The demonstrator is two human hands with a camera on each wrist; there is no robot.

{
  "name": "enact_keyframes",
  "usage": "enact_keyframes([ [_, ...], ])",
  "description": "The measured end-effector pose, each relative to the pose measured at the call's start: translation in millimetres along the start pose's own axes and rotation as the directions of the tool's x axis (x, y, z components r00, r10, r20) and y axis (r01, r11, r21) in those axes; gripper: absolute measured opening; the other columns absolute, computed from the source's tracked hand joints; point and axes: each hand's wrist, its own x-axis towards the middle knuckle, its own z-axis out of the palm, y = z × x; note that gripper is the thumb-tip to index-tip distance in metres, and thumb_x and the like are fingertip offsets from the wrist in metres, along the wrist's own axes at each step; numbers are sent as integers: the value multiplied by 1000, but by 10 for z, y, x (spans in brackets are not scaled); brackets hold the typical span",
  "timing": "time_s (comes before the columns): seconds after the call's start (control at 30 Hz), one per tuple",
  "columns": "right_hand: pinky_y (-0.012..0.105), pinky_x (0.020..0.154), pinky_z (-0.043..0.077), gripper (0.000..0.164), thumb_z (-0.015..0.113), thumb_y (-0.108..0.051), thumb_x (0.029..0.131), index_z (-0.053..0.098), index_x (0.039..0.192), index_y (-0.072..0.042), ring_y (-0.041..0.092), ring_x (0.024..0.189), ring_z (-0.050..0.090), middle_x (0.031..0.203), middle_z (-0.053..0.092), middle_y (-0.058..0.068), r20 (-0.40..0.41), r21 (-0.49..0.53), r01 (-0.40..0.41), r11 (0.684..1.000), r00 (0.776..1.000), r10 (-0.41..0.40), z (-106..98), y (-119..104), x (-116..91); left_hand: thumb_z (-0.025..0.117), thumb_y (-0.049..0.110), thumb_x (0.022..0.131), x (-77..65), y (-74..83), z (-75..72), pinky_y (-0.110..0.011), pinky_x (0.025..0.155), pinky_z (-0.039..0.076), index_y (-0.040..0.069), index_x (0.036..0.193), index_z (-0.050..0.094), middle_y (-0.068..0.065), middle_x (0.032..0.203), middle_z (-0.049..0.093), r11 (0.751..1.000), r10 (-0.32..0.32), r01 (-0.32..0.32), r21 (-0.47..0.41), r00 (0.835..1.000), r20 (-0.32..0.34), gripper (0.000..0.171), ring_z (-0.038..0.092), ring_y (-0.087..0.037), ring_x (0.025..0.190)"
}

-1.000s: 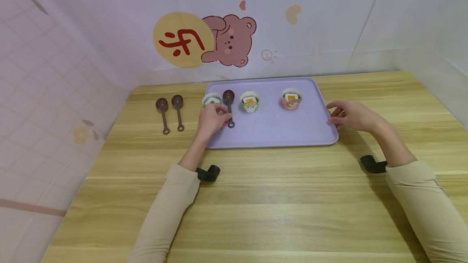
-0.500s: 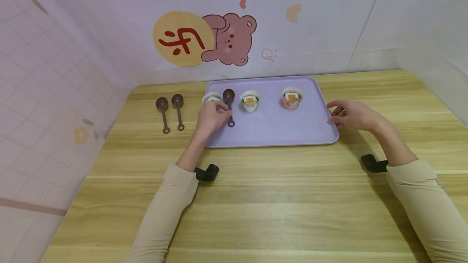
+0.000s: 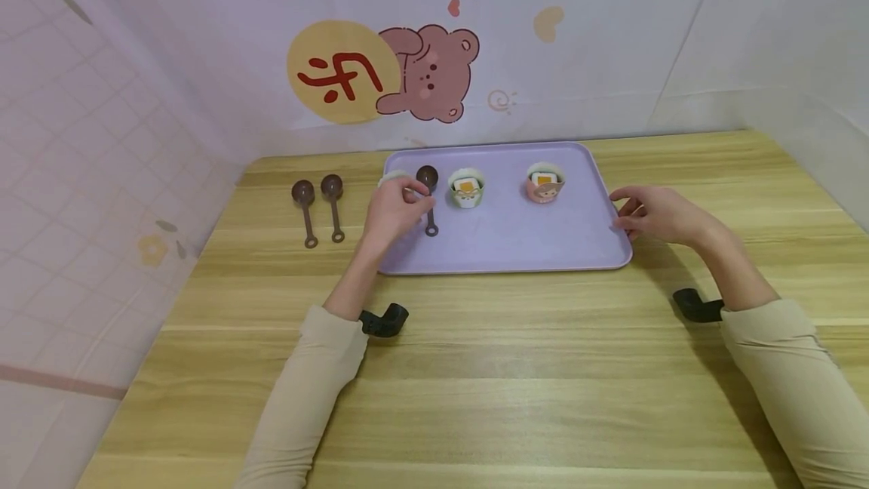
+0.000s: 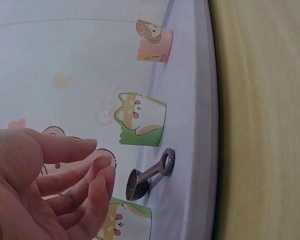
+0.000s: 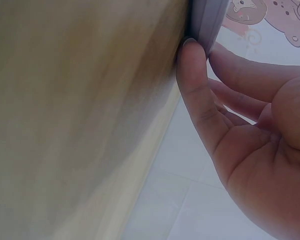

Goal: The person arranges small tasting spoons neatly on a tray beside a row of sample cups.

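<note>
My left hand hovers over the left end of the purple tray, partly hiding a paper cup. Its fingers are loosely curled with nothing between them in the left wrist view. Close by, a brown scoop lies on the tray with its ring-ended handle toward the front. A green animal-print cup and a pink cup stand farther right, each showing a white and yellow piece inside. At the tray's right rim, my right hand pinches the edge between thumb and fingers.
Two more brown scoops, a left one and a right one, lie on the wooden table left of the tray. Behind the tray hangs a printed cloth with a bear.
My left hand has risen slightly and now covers more of the leftmost cup, hiding its contents. My right hand stays at the tray's rim; tray and scoops keep their places.
</note>
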Motion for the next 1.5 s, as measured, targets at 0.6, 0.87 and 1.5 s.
enact_keyframes([
  [0.6,36,68,60,45,64,4,96,43,133,21,28,79,70,101,65,29,-2,17,8,1000,1000,-8,8,38,17,71,18,95,-21,72,-182,-26,61,47,2,113,69,-14,92,70,999,3,-3,-42,1000,-14,25,71,-37,84],
  [0.87,36,68,60,45,65,3,96,44,132,20,28,77,70,100,66,28,-4,6,8,1000,1000,-8,5,43,22,71,17,94,-23,67,-283,-26,62,48,2,115,69,-15,94,69,994,10,-15,-105,999,-46,26,67,-23,70],
  [1.5,37,68,60,45,65,3,96,44,133,20,29,77,71,100,67,28,-2,-4,11,1000,1000,-11,-9,32,12,71,19,94,9,17,-485,-22,62,51,6,117,70,-13,100,70,991,-61,44,-126,990,-128,26,64,-11,62],
])
